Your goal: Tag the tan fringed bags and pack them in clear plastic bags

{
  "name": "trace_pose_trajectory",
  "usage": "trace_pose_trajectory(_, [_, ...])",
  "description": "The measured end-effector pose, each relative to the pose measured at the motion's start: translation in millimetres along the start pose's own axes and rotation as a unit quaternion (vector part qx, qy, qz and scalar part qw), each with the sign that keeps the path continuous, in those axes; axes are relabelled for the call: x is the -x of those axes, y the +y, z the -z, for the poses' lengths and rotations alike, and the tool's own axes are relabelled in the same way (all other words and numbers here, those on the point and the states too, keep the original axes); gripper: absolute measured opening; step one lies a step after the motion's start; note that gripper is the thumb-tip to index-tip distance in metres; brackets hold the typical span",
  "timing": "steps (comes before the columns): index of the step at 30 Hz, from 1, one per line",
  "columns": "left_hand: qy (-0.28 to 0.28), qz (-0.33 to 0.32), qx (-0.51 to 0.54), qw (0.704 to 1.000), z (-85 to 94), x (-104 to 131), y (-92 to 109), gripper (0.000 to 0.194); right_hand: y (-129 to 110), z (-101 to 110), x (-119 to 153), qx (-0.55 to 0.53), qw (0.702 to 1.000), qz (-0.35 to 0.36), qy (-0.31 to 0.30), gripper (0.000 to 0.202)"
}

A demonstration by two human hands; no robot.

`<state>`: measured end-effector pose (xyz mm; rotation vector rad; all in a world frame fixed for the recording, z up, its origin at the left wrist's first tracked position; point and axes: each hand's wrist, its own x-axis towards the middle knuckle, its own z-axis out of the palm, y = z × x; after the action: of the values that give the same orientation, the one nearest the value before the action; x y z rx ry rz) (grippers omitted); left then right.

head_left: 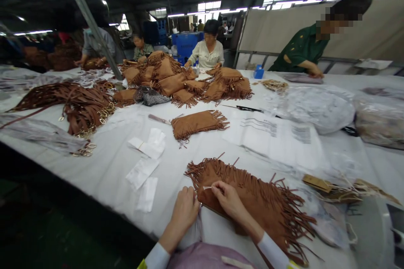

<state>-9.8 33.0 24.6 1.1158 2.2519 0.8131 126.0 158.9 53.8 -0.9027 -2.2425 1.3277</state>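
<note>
A brown fringed suede bag (246, 195) lies flat on the white-covered table in front of me. My left hand (186, 205) is closed at the bag's near left corner, by its zipper edge; what its fingers grip is hidden. Over the bag's left part, my right hand (227, 196) pinches a thin white string (207, 187) between thumb and fingertips. Farther off lies a smaller tan fringed pouch (198, 124), apart from both hands. White paper slips (147, 193) are spread to the left of my left hand.
Brown straps with metal clasps (78, 105) are heaped at left, beyond them a pile of tan fringed pouches (170, 77). Black-handled scissors or a similar tool (249, 109) lies mid-table. Plastic bags (315, 105) and tan tags (318, 183) are at right. Several people work across the table.
</note>
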Motion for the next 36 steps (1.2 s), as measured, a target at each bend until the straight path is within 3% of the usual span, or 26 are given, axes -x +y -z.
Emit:
trace_pose_trajectory(5, [-0.003, 0.048, 0.069, 0.996, -0.4, -8.1, -9.8, 0.004, 14.9, -11.1, 0.8, 0.036, 0.999, -0.007, -0.031, 0.03])
trace_pose_trajectory(12, [-0.082, 0.131, 0.234, 0.96, -0.7, -22.9, -21.6, 0.055, 14.3, -12.9, 0.9, 0.043, 0.998, -0.035, -0.027, 0.028])
trace_pose_trajectory(19, [-0.13, 0.164, 0.308, 0.928, 6.1, -26.6, -23.5, 0.035, 11.9, -15.2, 0.4, 0.035, 0.998, -0.025, -0.047, 0.03])
trace_pose_trajectory(24, [-0.149, 0.159, 0.329, 0.919, 6.2, -30.4, -26.5, 0.034, 11.7, -25.3, 0.3, 0.07, 0.996, -0.026, -0.043, 0.027])
trace_pose_trajectory(32, [-0.167, 0.128, 0.321, 0.923, 7.0, -29.4, -29.1, 0.04, 7.8, -41.2, -3.7, 0.154, 0.987, 0.001, -0.052, 0.026])
trace_pose_trajectory(36, [-0.165, 0.111, 0.298, 0.934, 4.3, -28.8, -27.0, 0.033, 8.3, -44.3, -6.1, 0.154, 0.985, 0.031, -0.077, 0.028])
